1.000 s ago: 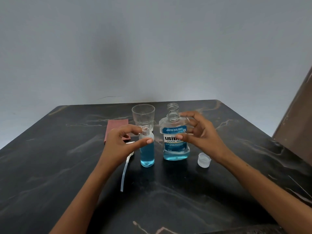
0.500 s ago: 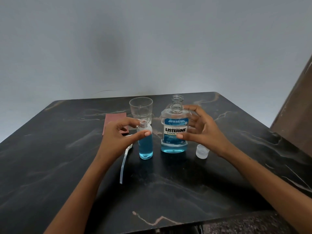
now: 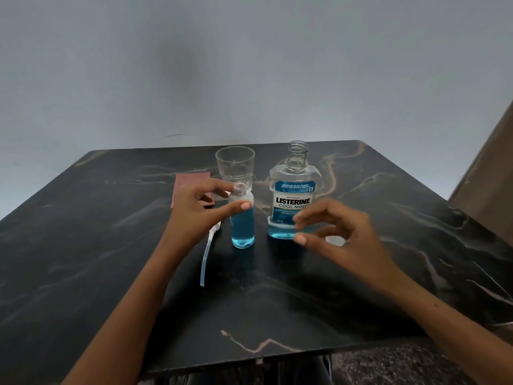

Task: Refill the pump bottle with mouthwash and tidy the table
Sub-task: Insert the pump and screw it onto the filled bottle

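A small clear pump bottle stands uncapped on the dark marble table, mostly full of blue liquid. My left hand holds it near the neck between thumb and forefinger. To its right stands the open mouthwash bottle, with a little blue liquid at the bottom. My right hand hovers in front of it, fingers apart, holding nothing. The mouthwash cap lies on the table, partly hidden behind my right hand. The white pump head with its tube lies under my left wrist.
An empty clear glass stands behind the pump bottle. A reddish-brown cloth lies folded at the back left, partly under my left hand. A brown panel rises beyond the table's right edge.
My right hand has let go of the mouthwash bottle and drawn back toward me and downward. My left hand stays on the pump bottle.
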### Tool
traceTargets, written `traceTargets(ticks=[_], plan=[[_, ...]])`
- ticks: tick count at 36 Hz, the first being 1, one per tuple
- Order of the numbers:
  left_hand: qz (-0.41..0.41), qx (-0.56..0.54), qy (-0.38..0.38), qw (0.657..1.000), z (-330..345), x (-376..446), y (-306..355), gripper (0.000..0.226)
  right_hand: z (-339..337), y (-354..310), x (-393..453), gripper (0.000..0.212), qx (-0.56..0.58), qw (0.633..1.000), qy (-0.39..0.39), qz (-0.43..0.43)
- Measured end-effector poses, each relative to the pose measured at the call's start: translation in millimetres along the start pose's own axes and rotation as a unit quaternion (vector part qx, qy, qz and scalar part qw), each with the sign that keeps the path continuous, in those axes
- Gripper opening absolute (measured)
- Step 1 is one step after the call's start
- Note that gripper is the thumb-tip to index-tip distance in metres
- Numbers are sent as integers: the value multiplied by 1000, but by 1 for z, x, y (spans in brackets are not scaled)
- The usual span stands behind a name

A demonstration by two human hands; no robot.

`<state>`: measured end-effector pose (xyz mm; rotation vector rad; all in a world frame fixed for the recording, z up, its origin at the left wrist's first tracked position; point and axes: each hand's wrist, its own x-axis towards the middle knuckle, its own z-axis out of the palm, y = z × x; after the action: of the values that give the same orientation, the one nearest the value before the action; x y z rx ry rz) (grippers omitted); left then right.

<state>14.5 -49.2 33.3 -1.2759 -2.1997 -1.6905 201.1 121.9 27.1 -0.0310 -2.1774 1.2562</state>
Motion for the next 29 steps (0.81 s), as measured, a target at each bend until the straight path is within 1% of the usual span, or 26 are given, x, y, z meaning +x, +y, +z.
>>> traceTargets(ticks=[3,6,11,13,16,19,23,24,29], plan=[[-1,-2,1,1000,-1,0,2,41,20,0,1,30,-31,998,-34,40],[-9,-27,10,1000,-1,0,3,39,37,3,3,38,-61,994,-53,73],[-28,-46,61,997,-6,3,-2,38,54,7,12,60,-123,986,-79,79],[-43,-37,84,995,-8,4,-7,30,60,7,16,65,-132,985,-76,76],[-53,-24,109,992,-11,7,-15,16,69,6,22,65,-151,985,-61,56],[-68,-10,120,990,-12,7,-23,13,78,4,28,62,-154,986,-45,39],[-89,8,125,988,-13,8,-31,7,89,4,36,60,-162,985,-31,46],[-96,12,124,988,-13,8,-33,7,90,5,37,59,-164,985,-27,46],[-127,33,113,985,-15,7,-39,20,91,6,41,51,-147,988,-16,52]])
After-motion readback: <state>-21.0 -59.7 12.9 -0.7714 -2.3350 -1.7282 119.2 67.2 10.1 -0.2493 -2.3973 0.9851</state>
